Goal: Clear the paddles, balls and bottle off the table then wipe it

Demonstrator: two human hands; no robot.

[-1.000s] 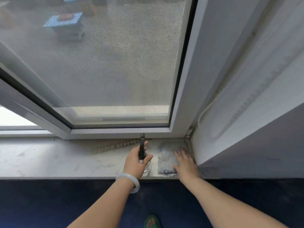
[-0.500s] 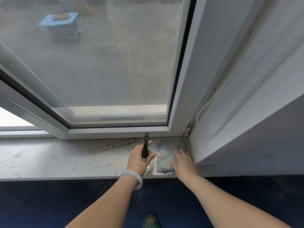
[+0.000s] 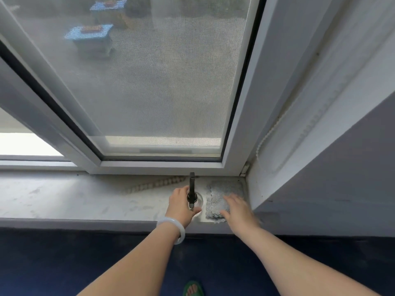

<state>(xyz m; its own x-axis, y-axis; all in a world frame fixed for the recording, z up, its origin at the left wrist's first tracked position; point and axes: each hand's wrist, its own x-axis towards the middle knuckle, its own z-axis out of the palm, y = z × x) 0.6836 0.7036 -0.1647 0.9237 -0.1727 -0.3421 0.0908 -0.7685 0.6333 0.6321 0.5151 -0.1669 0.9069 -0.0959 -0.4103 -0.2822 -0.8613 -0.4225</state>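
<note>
Grey, fluffy cloth (image 3: pixel 222 196) is laid flat at the right end of a pale stone windowsill (image 3: pixel 64 199), close to the corner where the sill meets the white side wall (image 3: pixel 320 129). The right hand (image 3: pixel 238 209) is pressed on the near part of the cloth with its fingers spread and nearly straight; nothing is gripped by it, and its outline is slightly blurred. Just left of the cloth, a clear bottle (image 3: pixel 195 202) with a black pump spout is stood upright on the sill, and it is held around the body by the left hand (image 3: pixel 181 207), whose fingers and thumb are curled round it. The spout is pointed away from the person, toward the white window frame (image 3: pixel 162 167). A pale bangle (image 3: pixel 173 228) is worn on the left wrist. A string of light wooden beads (image 3: pixel 154 185) is stretched along the sill behind the bottle, beside the frame. Through the mesh screen (image 3: pixel 154 82), a grey paved yard is seen below. At the bottom edge, toes in a green sandal (image 3: pixel 193 289) are shown on a dark blue floor (image 3: pixel 64 263).
</note>
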